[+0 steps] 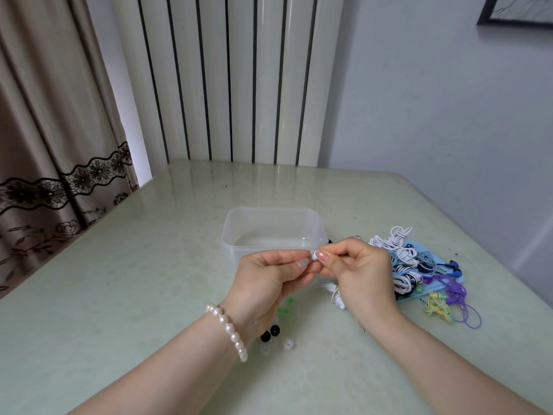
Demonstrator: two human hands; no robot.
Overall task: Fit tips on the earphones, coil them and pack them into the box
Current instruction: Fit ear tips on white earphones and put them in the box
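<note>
the right hand (pixel 363 269) and left hand (pixel 269 275) meet just in front of the box, fingertips nearly touching, and between them sits a small white earbud (pixel 314 256); the right thumb and forefinger pinch it from one side while the left hand's curled fingers close in from the other, apparently pressing a tip on, though the tip itself is too small to make out. a white cable (pixel 335 290) hangs from under the right hand down to the table. the translucent plastic box (pixel 273 227) stands open just behind the hands, rounded at the corners, smooth-walled and apparently with nothing in it yet. near the left wrist lie loose tips (pixel 270 332), little soft-looking rings in black, clear and green, scattered on the glossy pale green table (pixel 119 295). to the right a tangle of earphones (pixel 419 265) in white, blue, purple and yellow is heaped on a light blue tray, thin cords looped over one another. the likely trouble: a tip this small and springy could slip from the pinch and roll away on the slick tabletop, or go on crooked if pushed at an angle; and the dangling cable could snag the heap when lifted, dragging other cords along. a pearl bracelet (pixel 229 329) circles the left wrist.
</note>
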